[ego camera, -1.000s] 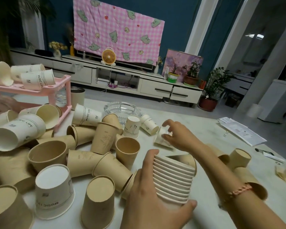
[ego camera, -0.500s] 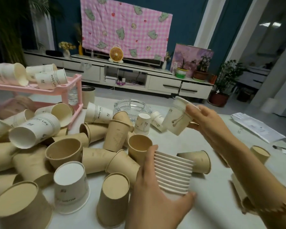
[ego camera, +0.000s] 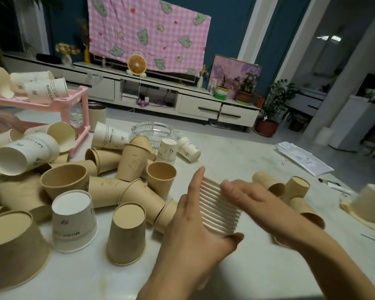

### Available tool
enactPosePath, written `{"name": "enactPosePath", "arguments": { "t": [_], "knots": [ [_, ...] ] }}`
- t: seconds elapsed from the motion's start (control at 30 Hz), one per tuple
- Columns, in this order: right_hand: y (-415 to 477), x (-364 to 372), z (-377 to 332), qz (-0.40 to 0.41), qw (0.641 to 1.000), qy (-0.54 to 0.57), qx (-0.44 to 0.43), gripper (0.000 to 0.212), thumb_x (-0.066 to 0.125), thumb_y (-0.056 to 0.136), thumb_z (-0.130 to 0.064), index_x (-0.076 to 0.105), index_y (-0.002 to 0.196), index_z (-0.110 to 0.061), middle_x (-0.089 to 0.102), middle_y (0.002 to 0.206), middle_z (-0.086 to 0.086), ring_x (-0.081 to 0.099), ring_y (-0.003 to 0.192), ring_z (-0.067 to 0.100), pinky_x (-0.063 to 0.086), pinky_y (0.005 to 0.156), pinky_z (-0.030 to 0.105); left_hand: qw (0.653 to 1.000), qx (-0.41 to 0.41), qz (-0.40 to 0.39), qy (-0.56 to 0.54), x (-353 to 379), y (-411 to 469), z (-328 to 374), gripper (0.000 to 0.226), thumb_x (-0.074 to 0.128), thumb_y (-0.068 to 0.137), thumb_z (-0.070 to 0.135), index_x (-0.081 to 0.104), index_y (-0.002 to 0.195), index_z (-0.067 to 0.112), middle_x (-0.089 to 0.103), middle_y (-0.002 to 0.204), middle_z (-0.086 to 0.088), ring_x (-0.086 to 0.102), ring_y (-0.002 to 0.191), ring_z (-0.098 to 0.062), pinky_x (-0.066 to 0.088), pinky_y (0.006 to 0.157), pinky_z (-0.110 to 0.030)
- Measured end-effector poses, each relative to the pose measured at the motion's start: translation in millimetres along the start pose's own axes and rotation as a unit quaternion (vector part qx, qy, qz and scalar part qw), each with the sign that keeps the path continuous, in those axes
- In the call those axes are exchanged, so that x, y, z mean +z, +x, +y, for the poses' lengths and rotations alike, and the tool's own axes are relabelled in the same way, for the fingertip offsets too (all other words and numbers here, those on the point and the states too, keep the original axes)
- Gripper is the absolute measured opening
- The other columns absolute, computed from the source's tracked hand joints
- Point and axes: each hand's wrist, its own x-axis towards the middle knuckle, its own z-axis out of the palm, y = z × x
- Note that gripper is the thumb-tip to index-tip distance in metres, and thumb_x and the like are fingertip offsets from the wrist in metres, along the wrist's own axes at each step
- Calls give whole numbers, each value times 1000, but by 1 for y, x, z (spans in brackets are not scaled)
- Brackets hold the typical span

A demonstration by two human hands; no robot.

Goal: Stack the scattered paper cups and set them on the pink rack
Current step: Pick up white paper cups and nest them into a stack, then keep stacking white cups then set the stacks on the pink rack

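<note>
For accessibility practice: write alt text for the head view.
A left hand grips a stack of white paper cups; the right hand covers its end. Loose brown and white paper cups litter the pale table by a pink plastic rack.

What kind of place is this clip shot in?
Most likely a home living room: a long low media cabinet against the wall, a pink checked cloth draped above it, perhaps over a TV, and potted plants on the cabinet and floor.

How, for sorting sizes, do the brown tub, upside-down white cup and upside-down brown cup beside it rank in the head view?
Largest: brown tub, but nearest camera.
Then upside-down white cup and upside-down brown cup: alike, unranked.
</note>
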Motion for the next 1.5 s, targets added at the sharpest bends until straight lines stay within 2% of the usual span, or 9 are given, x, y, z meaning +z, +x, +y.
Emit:
{"name": "enactPosePath", "arguments": {
  "t": [0.13,0.3,0.5,0.63,0.87,1.03,1.17,1.3,1.5],
  "knots": [
    [-15,22,17,21,991,131,34,47,65,70,-51,51,107,-25,61,102,5,63,92,11,55,81,34,998,46,10,29,2,0,-2,103,76,60,36,-1,120,66,40,115,20,53,90,-2,45,70,-8],
    [-28,38,32,64,966,250,17,94,82,45,-40,31,124,-50,54,124,-11,61,104,0,53,86,21,999,40,18,7,17,1,2,103,78,61,29,-1,119,59,45,119,12,55,89,-5,43,59,-6],
    [-11,-28,37,264,939,218,-30,99,85,54,-27,28,134,-35,53,113,-10,58,100,8,56,68,19,998,25,-33,-44,38,5,8,118,81,60,39,-13,130,58,25,136,18,34,126,-1,31,103,-19],
    [66,-67,74,394,908,140,-23,87,79,67,-19,25,135,-18,47,115,-3,52,104,13,48,86,30,998,58,14,-21,44,25,10,70,62,80,41,24,138,33,34,135,13,42,119,-5,38,101,-25],
    [131,-39,167,314,934,123,115,83,85,59,-21,30,121,-11,51,123,12,52,114,27,47,96,45,996,71,44,-19,51,36,9,31,56,87,28,48,118,29,42,110,17,50,96,-1,45,89,-23],
    [122,-48,163,317,925,148,149,106,84,62,-27,13,140,-16,33,143,17,38,130,31,35,108,46,997,51,41,-28,48,43,9,29,56,87,24,51,115,28,47,115,12,54,95,-4,48,87,-26],
    [104,-46,104,488,870,61,33,59,65,83,-31,35,130,-12,47,123,9,49,114,24,44,94,36,987,20,129,-95,31,44,12,23,58,85,22,50,100,37,54,111,13,57,90,-1,50,80,-27],
    [138,-13,58,321,938,-91,-88,29,54,90,-26,49,116,-14,57,107,4,55,97,16,46,81,29,980,13,129,-150,29,47,18,18,59,85,22,53,89,38,57,104,16,56,86,4,47,71,-12],
    [248,42,51,33,985,-155,-62,68,66,81,-24,31,139,-19,42,140,16,43,126,30,38,102,38,976,-6,170,-139,12,67,11,19,57,86,19,54,85,38,62,100,10,57,86,4,44,66,-7]
  ]
}}
